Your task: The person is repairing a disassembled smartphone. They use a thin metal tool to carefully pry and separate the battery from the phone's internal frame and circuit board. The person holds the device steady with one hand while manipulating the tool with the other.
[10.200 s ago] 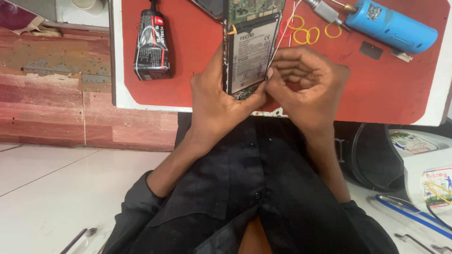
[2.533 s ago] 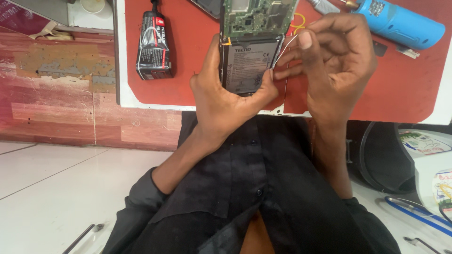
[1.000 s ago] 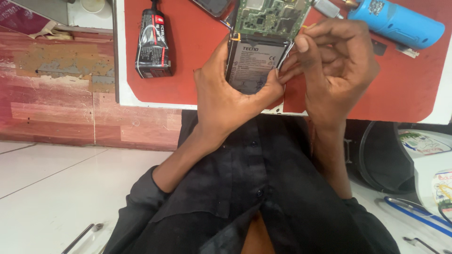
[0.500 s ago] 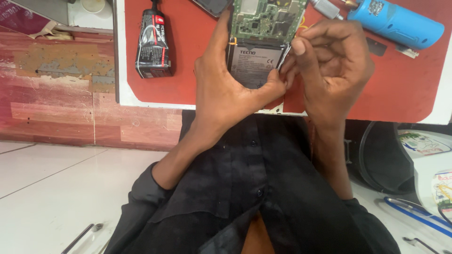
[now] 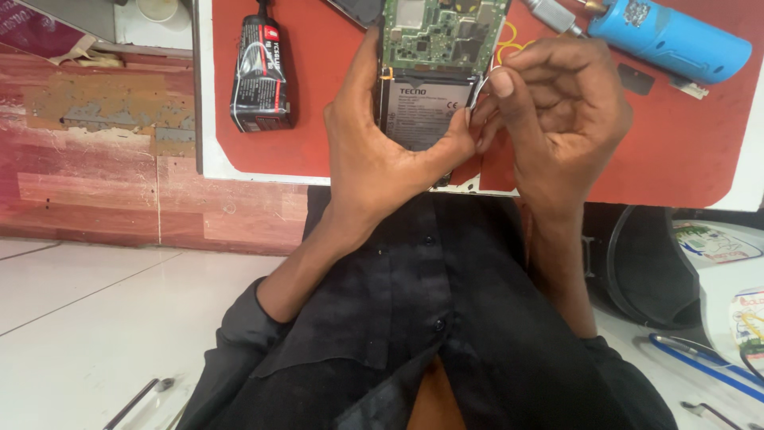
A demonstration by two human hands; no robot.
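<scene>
My left hand (image 5: 374, 151) grips the opened phone (image 5: 434, 72) over the red mat (image 5: 318, 103), back cover off, board and battery bare — dismantling looks partway, battery not out. My right hand (image 5: 557, 119) pinches something thin at the phone's right edge; glue tube (image 5: 261, 76) left, blue tool (image 5: 672, 40) right — little room

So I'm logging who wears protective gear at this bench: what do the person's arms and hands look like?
Both hands are bare: no gloves, rings or watch visible on the left hand or the right hand. The forearms are uncovered. The black button-up shirt has its sleeves pushed up towards the elbows.
</scene>
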